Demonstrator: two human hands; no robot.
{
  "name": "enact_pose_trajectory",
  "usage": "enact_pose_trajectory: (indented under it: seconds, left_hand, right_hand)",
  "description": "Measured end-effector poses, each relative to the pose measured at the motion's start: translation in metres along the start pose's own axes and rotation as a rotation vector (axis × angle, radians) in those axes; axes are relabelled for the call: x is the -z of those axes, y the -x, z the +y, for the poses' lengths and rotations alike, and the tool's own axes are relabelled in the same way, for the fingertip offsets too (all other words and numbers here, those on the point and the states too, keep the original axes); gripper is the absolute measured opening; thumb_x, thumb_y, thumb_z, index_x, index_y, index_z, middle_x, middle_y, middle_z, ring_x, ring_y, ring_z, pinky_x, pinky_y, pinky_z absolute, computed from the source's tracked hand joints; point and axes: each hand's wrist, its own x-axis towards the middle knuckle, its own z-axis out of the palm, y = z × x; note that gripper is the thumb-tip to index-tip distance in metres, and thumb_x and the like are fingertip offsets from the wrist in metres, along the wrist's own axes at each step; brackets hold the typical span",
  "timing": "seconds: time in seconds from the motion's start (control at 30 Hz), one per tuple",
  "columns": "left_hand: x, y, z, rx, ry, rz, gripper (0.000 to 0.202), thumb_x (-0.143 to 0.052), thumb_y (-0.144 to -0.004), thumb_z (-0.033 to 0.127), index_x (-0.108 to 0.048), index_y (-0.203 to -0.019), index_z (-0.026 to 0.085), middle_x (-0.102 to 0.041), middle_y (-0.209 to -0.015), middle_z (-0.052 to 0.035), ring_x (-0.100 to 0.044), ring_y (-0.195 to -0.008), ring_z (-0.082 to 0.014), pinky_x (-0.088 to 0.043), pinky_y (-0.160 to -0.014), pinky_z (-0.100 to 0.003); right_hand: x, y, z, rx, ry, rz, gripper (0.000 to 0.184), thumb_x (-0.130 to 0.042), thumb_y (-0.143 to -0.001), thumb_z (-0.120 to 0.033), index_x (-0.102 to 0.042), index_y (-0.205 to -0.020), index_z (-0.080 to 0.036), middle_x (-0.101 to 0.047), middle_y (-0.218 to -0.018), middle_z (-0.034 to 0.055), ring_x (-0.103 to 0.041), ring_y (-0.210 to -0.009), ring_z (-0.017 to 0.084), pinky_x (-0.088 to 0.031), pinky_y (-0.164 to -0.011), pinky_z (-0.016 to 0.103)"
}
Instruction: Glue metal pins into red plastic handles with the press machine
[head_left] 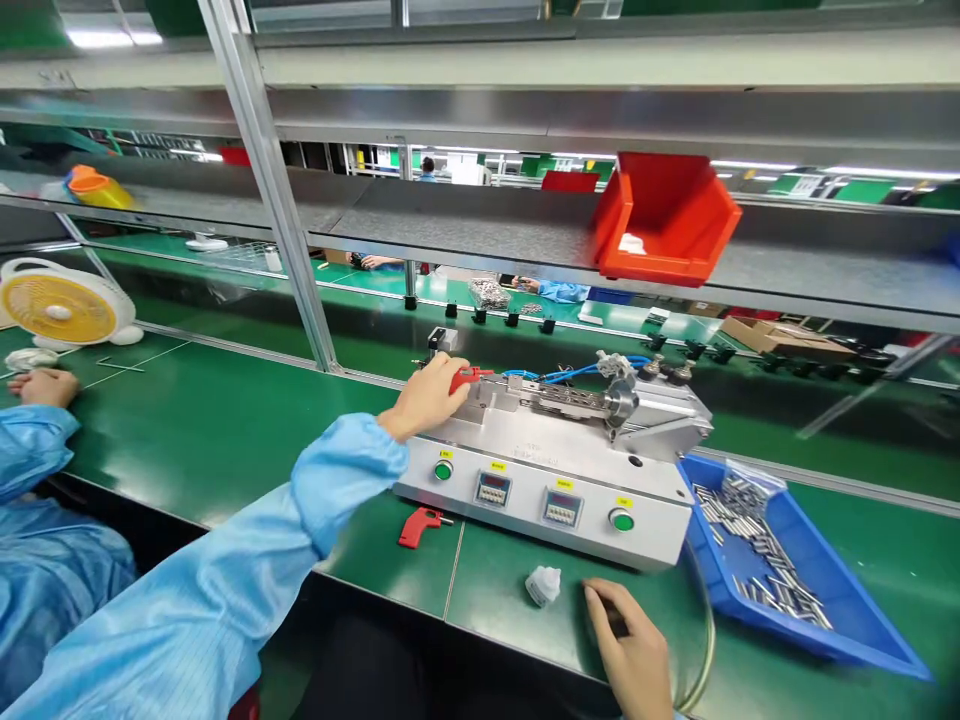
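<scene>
My left hand [426,397] reaches across the green bench and is closed on a small red part [466,377] at the left end of the fixture on top of a silver machine [555,470]. My right hand [634,650] rests on the bench in front of the machine, fingers curled; what is under them is hidden. A small white plastic piece [543,585] lies just left of that hand. A second red part [420,525] lies on the bench below the machine's left green button [443,469].
A blue tray [847,610] of several metal pins sits at the right. A red bin [660,215] hangs on the shelf above. At the far left sit a yellow fan [64,308] and a co-worker's hand [41,387]. Other workers' hands show across the line.
</scene>
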Motion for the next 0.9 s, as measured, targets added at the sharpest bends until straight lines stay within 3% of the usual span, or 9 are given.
enact_pose_trajectory:
  seconds: [0.07,0.17,0.27,0.4,0.57,0.73,0.83,0.9]
  left_hand:
    - [-0.001,-0.023,0.005,0.027,-0.159,-0.074,0.035,-0.053,-0.100,0.025,-0.060,-0.134,0.018,-0.068,-0.123,-0.0119,-0.071,-0.108,-0.0285,-0.056,-0.093,-0.039]
    - [-0.006,-0.035,0.012,0.032,-0.225,-0.104,0.030,-0.054,-0.098,0.022,-0.060,-0.127,0.016,-0.072,-0.114,-0.0135,-0.072,-0.104,-0.0309,-0.056,-0.090,-0.041]
    - [-0.008,-0.033,0.014,0.013,-0.271,-0.117,0.023,-0.055,-0.098,0.022,-0.063,-0.118,0.015,-0.072,-0.109,-0.0138,-0.072,-0.102,-0.0309,-0.055,-0.089,-0.040]
    - [-0.010,-0.023,0.011,-0.048,-0.314,-0.077,0.021,-0.050,-0.102,0.024,-0.067,-0.112,0.014,-0.067,-0.118,-0.0168,-0.064,-0.114,-0.0319,-0.053,-0.090,-0.039]
    - [-0.011,-0.009,0.003,-0.143,-0.316,-0.012,0.026,-0.046,-0.106,0.026,-0.070,-0.105,0.016,-0.069,-0.114,-0.0151,-0.059,-0.108,-0.0306,-0.050,-0.090,-0.043]
    - [-0.010,0.035,-0.011,-0.296,-0.218,0.053,0.024,-0.048,-0.105,0.028,-0.069,-0.102,0.017,-0.069,-0.107,-0.0116,-0.061,-0.098,-0.0268,-0.049,-0.088,-0.040]
    - [-0.019,0.078,-0.020,-0.397,-0.193,-0.074,0.024,-0.045,-0.106,0.031,-0.066,-0.104,0.019,-0.067,-0.097,-0.0083,-0.064,-0.090,-0.0239,-0.050,-0.080,-0.034]
    - [-0.025,0.100,-0.024,-0.364,-0.227,-0.201,0.020,-0.046,-0.105,0.030,-0.063,-0.109,0.021,-0.067,-0.098,-0.0068,-0.066,-0.084,-0.0223,-0.048,-0.069,-0.030]
  right_hand:
    - [0.002,0.001,0.000,0.015,-0.004,0.004,0.046,-0.059,-0.093,-0.067,-0.080,-0.085,-0.026,-0.080,-0.086,0.0084,-0.075,-0.074,0.027,-0.064,-0.073,0.037]
    - [0.004,0.004,0.001,0.020,-0.011,0.005,0.045,-0.059,-0.094,-0.066,-0.077,-0.081,-0.026,-0.078,-0.084,0.0085,-0.074,-0.074,0.027,-0.064,-0.074,0.038]
    - [0.004,0.006,0.002,0.020,-0.008,0.006,0.045,-0.058,-0.095,-0.064,-0.075,-0.080,-0.026,-0.078,-0.085,0.0086,-0.073,-0.073,0.027,-0.064,-0.074,0.038]
    - [0.002,0.007,0.002,0.026,0.001,0.017,0.043,-0.058,-0.095,-0.062,-0.075,-0.080,-0.025,-0.078,-0.084,0.0082,-0.073,-0.073,0.026,-0.063,-0.073,0.037]
    - [0.001,0.005,0.002,0.020,-0.004,0.006,0.041,-0.059,-0.095,-0.061,-0.075,-0.081,-0.026,-0.078,-0.085,0.0080,-0.073,-0.075,0.027,-0.063,-0.074,0.039]
    - [0.003,0.007,-0.003,-0.049,-0.062,-0.005,0.038,-0.060,-0.095,-0.058,-0.076,-0.089,-0.024,-0.078,-0.087,0.0096,-0.074,-0.080,0.028,-0.063,-0.077,0.040]
    - [0.008,-0.001,-0.014,-0.093,-0.131,0.075,0.038,-0.062,-0.095,-0.054,-0.075,-0.112,-0.022,-0.079,-0.094,0.0105,-0.076,-0.087,0.027,-0.064,-0.077,0.039]
    - [0.012,-0.015,-0.021,-0.069,-0.133,0.156,0.041,-0.063,-0.095,-0.052,-0.071,-0.122,-0.022,-0.078,-0.099,0.0109,-0.075,-0.091,0.027,-0.064,-0.078,0.040]
